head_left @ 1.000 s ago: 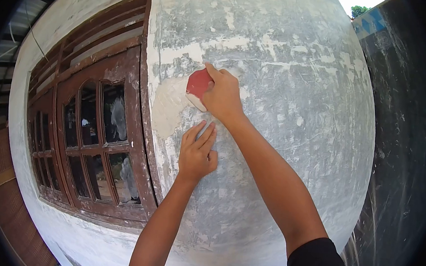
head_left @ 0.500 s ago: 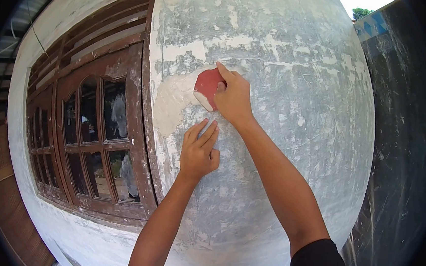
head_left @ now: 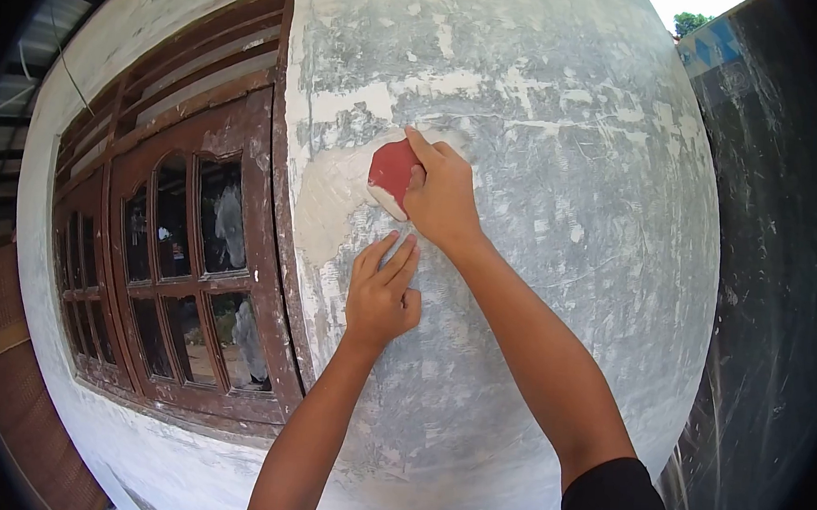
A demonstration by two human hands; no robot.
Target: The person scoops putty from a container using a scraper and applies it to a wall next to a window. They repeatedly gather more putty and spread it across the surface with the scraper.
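My right hand [head_left: 443, 193] grips a flat red scraper [head_left: 392, 170] by its right side, its face against the grey wall [head_left: 538, 293]. Pale paste lies along the scraper's lower left edge. A patch of cream-coloured filler [head_left: 322, 206] spreads over the wall to the left of the scraper. Below it, my left hand [head_left: 383, 289] rests near or on the wall with two fingers stretched upward and the thumb out to the side, holding nothing.
A brown wooden window [head_left: 200, 283] with glass panes and a worn frame is set in the wall at the left. On the right stands a dark streaked wall [head_left: 767, 280]. Corrugated roofing [head_left: 39, 49] shows at the upper left.
My right hand and the red scraper have shifted slightly left and down along the wall. My left hand has stayed almost in place.
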